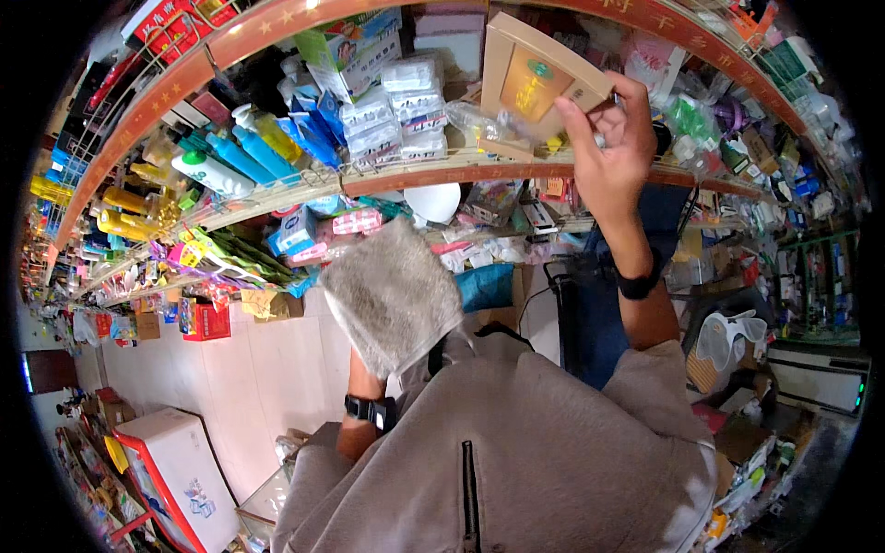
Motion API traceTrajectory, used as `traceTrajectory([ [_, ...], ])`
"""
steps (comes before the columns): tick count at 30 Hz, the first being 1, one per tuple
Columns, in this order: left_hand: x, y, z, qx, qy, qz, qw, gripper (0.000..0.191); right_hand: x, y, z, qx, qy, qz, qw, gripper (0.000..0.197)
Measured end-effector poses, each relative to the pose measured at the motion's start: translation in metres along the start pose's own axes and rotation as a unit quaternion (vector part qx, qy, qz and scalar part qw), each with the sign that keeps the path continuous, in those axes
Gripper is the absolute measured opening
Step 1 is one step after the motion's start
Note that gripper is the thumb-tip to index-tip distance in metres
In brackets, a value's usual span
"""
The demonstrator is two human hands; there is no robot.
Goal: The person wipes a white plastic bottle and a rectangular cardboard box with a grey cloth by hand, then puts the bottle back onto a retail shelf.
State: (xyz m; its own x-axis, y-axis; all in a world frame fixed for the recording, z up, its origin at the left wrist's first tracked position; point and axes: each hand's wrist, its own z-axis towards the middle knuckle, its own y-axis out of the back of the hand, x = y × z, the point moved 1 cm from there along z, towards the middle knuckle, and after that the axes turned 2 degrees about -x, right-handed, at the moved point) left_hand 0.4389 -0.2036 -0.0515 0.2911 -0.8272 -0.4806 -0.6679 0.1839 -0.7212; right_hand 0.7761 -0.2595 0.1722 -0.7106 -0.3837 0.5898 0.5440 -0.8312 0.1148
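My right hand (617, 148) grips a tan cardboard box (494, 66) by its lower right corner, thumb in front and fingers behind. The box bears gold writing and a green emblem and is tilted above the upper shelf (449, 176). A grey terry cloth (394, 297) hangs over my left hand, covering the fingers; only the wrist (366, 380) shows below it. The cloth is held out in front of my body, apart from the box. Near the box, a clear plastic wrapper (477, 119) lies on the shelf.
White wrapped tissue packs (394, 114), blue bottles (242, 153) and a white pump bottle (211, 173) crowd the shelf to the left. A wire rail (318, 176) edges it. Below are a white round item (433, 202) and a teal package (487, 287). A white chest freezer (181, 477) stands at lower left.
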Motion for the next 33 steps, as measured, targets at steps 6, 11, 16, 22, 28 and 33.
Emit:
traceTrajectory([
  [6, -0.003, -0.043, 0.051, 0.032, 0.053, -0.081, 0.995, 0.051, 0.008, -0.006, -0.036, 0.099, -0.290, 0.167, 0.937, 0.027],
  [11, 0.013, -0.038, 0.053, 0.098, 0.074, -0.099, 0.987, 0.057, -0.017, -0.041, -0.085, 0.151, -0.462, 0.184, 0.854, 0.027],
  [16, 0.003, -0.073, 0.032, 0.059, -0.008, -0.043, 0.997, 0.049, -0.009, -0.058, -0.115, 0.056, -0.473, 0.222, 0.851, 0.034],
  [22, -0.005, -0.081, 0.028, -0.009, -0.132, 0.104, 0.986, 0.047, 0.014, -0.066, -0.144, 0.195, -0.206, -0.034, 0.958, 0.049],
  [28, -0.008, -0.083, 0.028, -0.062, -0.245, 0.251, 0.934, 0.046, 0.045, -0.089, -0.161, 0.210, -0.142, -0.145, 0.956, 0.080],
  [33, -0.010, -0.076, 0.031, -0.109, -0.308, 0.346, 0.880, 0.043, 0.043, -0.084, -0.165, 0.232, -0.119, -0.148, 0.954, 0.080],
])
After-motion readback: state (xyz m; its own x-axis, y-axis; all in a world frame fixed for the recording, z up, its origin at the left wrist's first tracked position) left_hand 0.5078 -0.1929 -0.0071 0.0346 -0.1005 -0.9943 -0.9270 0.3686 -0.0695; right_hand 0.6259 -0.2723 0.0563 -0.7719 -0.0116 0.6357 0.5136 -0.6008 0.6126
